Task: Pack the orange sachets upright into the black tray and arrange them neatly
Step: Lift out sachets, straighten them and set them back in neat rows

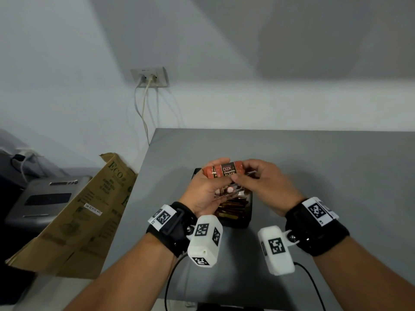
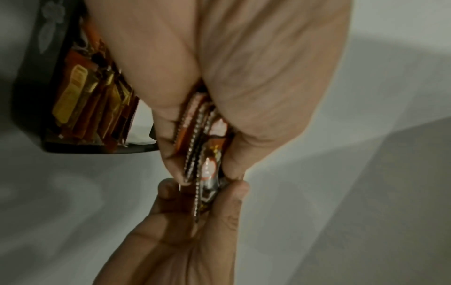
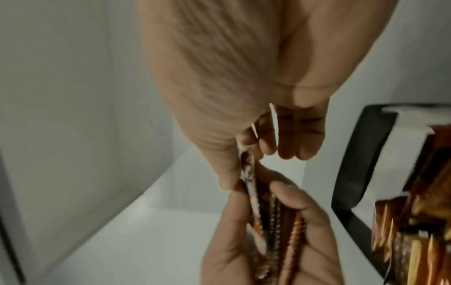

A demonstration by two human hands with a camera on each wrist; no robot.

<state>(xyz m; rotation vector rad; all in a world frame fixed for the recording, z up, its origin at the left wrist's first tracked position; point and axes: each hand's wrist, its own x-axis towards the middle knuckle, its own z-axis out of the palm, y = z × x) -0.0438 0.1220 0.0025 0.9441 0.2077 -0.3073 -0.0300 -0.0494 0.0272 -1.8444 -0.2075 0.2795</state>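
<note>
Lighting: your head view is evenly lit, soft shadows on the wall point(image 1: 314, 52), straight lines bent at the edges. Your wrist views: dimmer, grainy, the black tray point(image 3: 351, 173) smeared by blur

Cardboard box point(image 1: 74, 212) left of grey table point(image 1: 314, 164); wall socket point(image 1: 150, 77) w/ cables.

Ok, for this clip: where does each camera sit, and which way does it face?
Head: worn on the head, looking down at the grey table; shows both forearms, left hand and right hand.
Left wrist: looks along the left hand at the sachet stack; right hand's fingertips meet it.
Right wrist: looks along the right hand at the same stack; left hand below.
Shared: all three show the black tray.
</note>
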